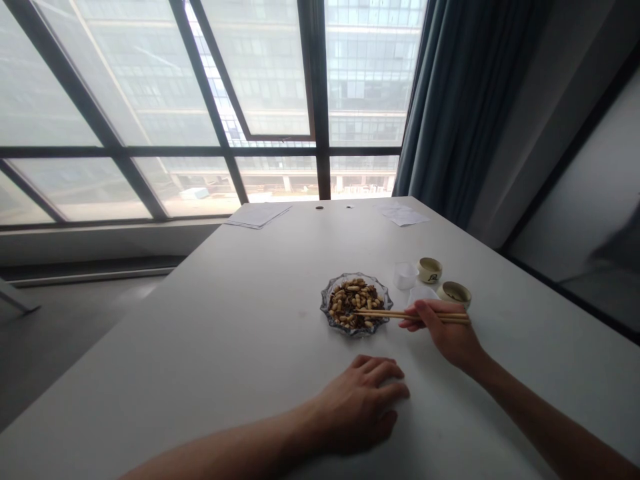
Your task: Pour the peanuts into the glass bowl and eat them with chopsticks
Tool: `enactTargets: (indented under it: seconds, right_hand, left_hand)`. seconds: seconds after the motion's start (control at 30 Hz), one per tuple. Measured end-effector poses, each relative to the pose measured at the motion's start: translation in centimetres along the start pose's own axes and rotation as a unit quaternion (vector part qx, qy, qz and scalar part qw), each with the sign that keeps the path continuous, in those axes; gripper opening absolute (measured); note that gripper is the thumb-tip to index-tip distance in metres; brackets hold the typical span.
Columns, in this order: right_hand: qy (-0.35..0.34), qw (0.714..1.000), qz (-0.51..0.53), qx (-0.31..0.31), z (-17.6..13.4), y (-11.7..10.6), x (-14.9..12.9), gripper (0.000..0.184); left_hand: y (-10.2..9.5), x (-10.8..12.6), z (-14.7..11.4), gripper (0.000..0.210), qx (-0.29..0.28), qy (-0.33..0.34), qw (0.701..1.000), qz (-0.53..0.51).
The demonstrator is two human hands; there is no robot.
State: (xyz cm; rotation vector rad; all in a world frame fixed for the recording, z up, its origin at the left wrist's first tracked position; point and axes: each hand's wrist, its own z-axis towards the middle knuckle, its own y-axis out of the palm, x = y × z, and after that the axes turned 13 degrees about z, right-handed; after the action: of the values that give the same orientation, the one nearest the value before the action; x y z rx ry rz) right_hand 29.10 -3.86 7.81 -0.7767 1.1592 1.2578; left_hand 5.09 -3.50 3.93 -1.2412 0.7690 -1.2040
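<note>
A scalloped glass bowl (326, 313) holds peanuts in their shells (367, 298) mixed with small dark pieces. My right hand (445, 330) grips a pair of wooden chopsticks (395, 314), whose tips reach into the bowl among the peanuts. My left hand (367, 400) rests palm down on the table in front of the bowl, holding nothing, its fingers loosely bent and a little apart. Just beyond my right hand sits a beige cup (454, 293) with something dark inside, and a second beige cup (430, 270) bears a dark character. A clear plastic cup (405, 275) stands beside them.
The white table (225, 333) runs toward a large window. Paper sheets lie at its far left (260, 215) and far right (405, 214). Two small dark objects (319, 208) are near the far edge. A blue curtain (450, 113) hangs at the right.
</note>
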Motion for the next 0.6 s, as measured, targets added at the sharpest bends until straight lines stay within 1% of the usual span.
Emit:
enactTargets:
  seconds: [0.17, 0.3, 0.43, 0.6]
  right_hand:
    - [0.006, 0.999, 0.007, 0.039, 0.4, -1.4, -0.7, 0.055]
    - [0.020, 0.999, 0.001, 0.048, 0.7, -2.3, -0.5, 0.055]
    - [0.020, 0.999, -0.014, 0.044, 0.8, -2.3, -0.6, 0.053]
    - [0.008, 0.998, -0.023, 0.052, 0.7, -1.8, -1.5, 0.052]
  left_hand:
    - [0.0, 0.0, 0.0, 0.035, 0.001, -0.001, 1.000, -0.005]
    - [0.0, 0.0, 0.0, 0.036, -0.002, -0.002, 1.000, -0.007]
    - [-0.1, 0.0, 0.0, 0.037, -0.007, -0.002, 1.000, -0.008]
    - [-0.1, 0.0, 0.1, 0.035, -0.009, -0.002, 1.000, -0.009]
